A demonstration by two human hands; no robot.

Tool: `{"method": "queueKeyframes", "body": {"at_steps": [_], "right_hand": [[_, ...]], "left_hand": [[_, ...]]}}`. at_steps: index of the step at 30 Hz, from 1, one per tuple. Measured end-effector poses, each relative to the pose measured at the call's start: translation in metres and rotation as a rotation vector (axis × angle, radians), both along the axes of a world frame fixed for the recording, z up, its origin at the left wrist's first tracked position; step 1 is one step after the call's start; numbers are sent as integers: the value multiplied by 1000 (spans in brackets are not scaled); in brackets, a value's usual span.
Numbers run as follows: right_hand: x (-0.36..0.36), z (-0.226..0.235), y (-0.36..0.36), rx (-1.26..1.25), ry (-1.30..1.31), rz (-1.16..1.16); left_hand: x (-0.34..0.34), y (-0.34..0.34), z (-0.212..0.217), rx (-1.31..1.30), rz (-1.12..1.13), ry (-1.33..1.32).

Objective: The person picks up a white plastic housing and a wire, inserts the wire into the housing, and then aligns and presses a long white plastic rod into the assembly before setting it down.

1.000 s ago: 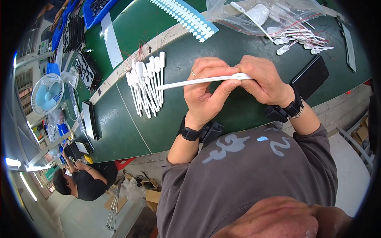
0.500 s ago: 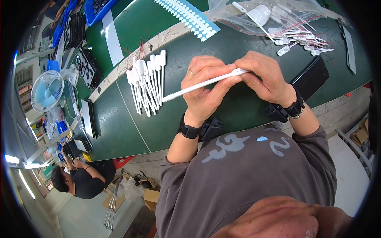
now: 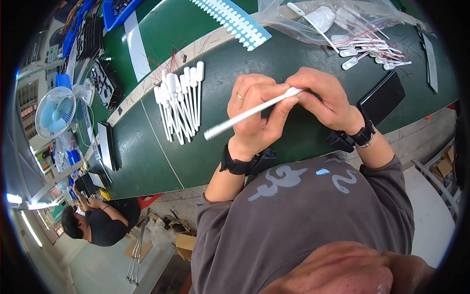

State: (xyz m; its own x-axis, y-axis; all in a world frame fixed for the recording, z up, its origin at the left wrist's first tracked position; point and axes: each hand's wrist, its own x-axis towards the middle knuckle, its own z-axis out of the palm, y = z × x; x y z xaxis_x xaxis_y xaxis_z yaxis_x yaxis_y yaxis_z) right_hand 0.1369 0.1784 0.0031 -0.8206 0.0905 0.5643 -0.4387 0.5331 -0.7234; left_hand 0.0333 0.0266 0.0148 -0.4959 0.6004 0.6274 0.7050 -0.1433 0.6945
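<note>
A slim white plastic stick (image 3: 245,115) slants between my hands above the green bench. Its free end points down to the left, and its other end sits at the fingertips. My left hand (image 3: 255,109) is closed on it in a pinch, thumb and index finger near the upper end. My right hand (image 3: 324,102) pinches that same end, so its tip is mostly hidden by fingers. To the left lies a bundle of similar white sticks with flat paddle-shaped heads (image 3: 181,98), thin red wires trailing from the head side.
A clear zip bag (image 3: 320,18) with white parts lies at the far right, beside loose wired pieces (image 3: 374,53). A black flat device (image 3: 383,98) rests right of my hands. A blue sheet of white stickers (image 3: 235,24) lies behind. Another person (image 3: 105,223) sits at left.
The stick's free end has swung down and slightly toward me, so it slants more steeply. My left hand has tilted with it; both hands keep their pinch.
</note>
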Motion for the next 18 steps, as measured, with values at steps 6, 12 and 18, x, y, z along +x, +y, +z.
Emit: {"method": "queueKeyframes", "body": {"at_steps": [6,12,18], "right_hand": [[1,1,-4,-1259,-613,369],[0,1,-2,-1647,-717,477],[1,-1,0,-1724,-718,556]], "left_hand": [[-1,5,-5,-58,-92,-505],[-1,6,-8,-43,-210,-817],[-2,6,-11,-51,-258,-958]]}}
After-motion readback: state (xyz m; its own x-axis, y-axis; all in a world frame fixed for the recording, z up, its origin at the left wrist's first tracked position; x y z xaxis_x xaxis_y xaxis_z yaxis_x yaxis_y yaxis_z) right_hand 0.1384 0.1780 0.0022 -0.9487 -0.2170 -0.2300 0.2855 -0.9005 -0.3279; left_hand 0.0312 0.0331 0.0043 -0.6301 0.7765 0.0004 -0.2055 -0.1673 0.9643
